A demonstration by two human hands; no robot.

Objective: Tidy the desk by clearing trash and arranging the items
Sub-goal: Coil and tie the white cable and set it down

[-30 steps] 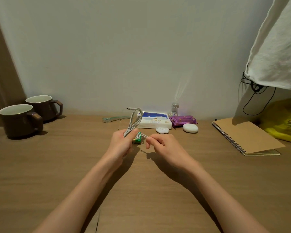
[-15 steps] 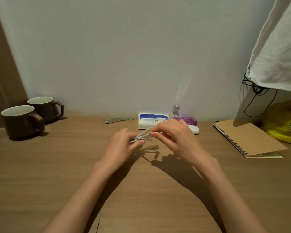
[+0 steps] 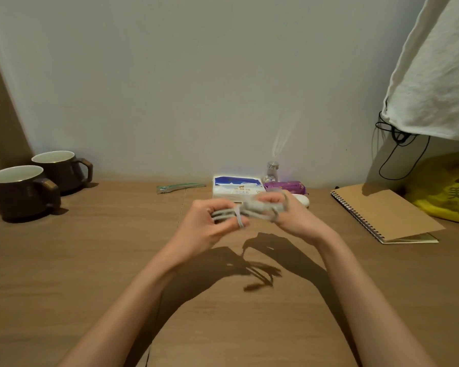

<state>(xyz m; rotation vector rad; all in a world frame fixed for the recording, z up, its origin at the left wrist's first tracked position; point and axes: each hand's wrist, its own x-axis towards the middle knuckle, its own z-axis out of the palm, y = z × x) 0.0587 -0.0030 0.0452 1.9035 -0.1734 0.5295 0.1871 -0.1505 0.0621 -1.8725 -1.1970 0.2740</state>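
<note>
Cable bundled, held above desk, just in front of tissue pack. Left hand and right hand both clamp it. Advice: pin coils tight, wrap tail snugly.

**One head view, forward and down over the counter**

You have a single wide-angle view, worn on your head, facing forward and tilted down at the counter. Both forearms enter from 6 o'clock, so your hands sit near, just below frame centre. The wall fills the upper half at 12 o'clock. Mugs lie at 9 o'clock, a notebook at 3 o'clock. There is no second view, so nothing is shared.
</note>
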